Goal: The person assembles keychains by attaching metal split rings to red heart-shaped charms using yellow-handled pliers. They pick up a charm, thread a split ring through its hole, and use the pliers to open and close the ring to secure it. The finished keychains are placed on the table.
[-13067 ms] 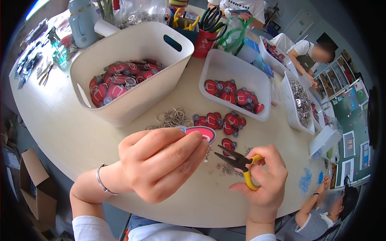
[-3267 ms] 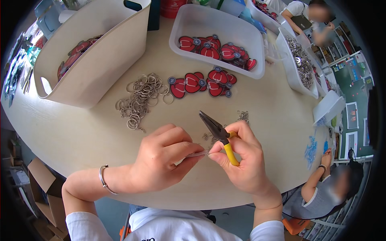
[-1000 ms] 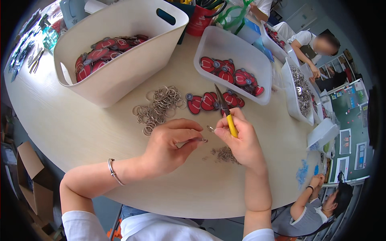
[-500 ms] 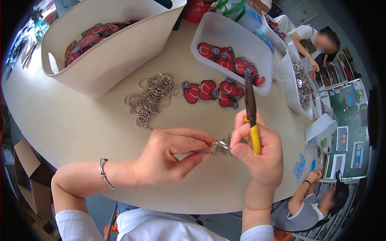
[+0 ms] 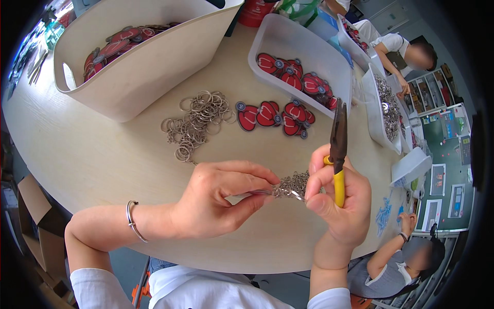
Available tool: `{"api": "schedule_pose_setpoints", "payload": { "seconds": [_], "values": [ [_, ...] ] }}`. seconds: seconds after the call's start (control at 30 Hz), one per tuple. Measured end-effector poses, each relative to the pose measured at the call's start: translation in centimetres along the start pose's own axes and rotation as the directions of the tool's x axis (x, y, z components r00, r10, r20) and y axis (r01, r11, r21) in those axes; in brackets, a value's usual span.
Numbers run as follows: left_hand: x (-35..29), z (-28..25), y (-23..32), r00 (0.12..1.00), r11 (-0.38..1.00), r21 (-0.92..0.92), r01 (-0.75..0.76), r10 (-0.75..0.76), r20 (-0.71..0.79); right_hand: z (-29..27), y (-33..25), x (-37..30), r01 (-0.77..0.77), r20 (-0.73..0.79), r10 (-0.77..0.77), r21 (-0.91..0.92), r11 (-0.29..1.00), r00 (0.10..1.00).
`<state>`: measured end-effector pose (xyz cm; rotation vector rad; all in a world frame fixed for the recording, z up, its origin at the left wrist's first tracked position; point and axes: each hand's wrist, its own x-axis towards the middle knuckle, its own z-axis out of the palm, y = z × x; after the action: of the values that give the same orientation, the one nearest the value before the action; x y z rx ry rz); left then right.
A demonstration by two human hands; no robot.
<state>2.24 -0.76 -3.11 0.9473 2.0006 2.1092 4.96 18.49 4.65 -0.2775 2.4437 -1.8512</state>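
Observation:
My left hand (image 5: 221,198) is closed in a pinch on a flat tag (image 5: 259,192), seen nearly edge-on between thumb and fingers. In my right hand (image 5: 342,208) is a pair of pliers (image 5: 338,147) with yellow grips and dark jaws pointing up and away. A shiny metal ring (image 5: 296,194) shows between the two hands, beside the right fingertips; its link to the tag is hard to make out. Behind it lies a small heap of fine metal links (image 5: 294,183). Farther off are a pile of key rings (image 5: 203,118) and several red tags (image 5: 267,114) with grey round tops.
A large cream bin (image 5: 149,77) of red tags stands at the far left. A translucent tub (image 5: 309,46) with more tags is at the far middle. To the right, a white tub (image 5: 378,121) holds metal parts. Two people (image 5: 393,56) sit along the right side.
My right hand and the pliers have shifted right, away from my left hand, and the gap between the hands is wider. The left hand has hardly moved.

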Motion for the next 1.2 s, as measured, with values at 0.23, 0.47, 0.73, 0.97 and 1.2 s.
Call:
{"api": "schedule_pose_setpoints", "payload": {
  "seconds": [0.23,0.47,0.73,0.97,1.2],
  "values": [
    [0.0,0.0,0.1,1.0,1.0,0.004,-0.014,0.015,-0.019,0.1,-0.1,-0.2,0.008,-0.001,-0.008,0.013,1.0,1.0],
    [0.0,-0.1,0.2,0.996,0.998,0.025,-0.063,0.064,-0.056,-0.1,-0.4,-0.4,0.017,-0.057,-0.018,-0.007,1.0,0.998],
    [0.3,-0.2,0.6,0.988,0.991,0.068,-0.118,0.124,-0.096,-0.4,-0.7,-0.4,-0.035,-0.136,0.032,-0.015,0.999,0.99],
    [0.0,0.0,0.4,0.993,0.991,0.077,-0.108,0.11,-0.03,0.4,-0.6,-0.7,0.01,-0.093,-0.007,0.037,0.999,0.996],
    [0.0,0.2,0.2,0.97,0.969,0.073,-0.237,0.24,-0.035,0.5,-0.5,-0.6,0.008,-0.098,-0.006,0.023,1.0,0.995]
  ]
}}
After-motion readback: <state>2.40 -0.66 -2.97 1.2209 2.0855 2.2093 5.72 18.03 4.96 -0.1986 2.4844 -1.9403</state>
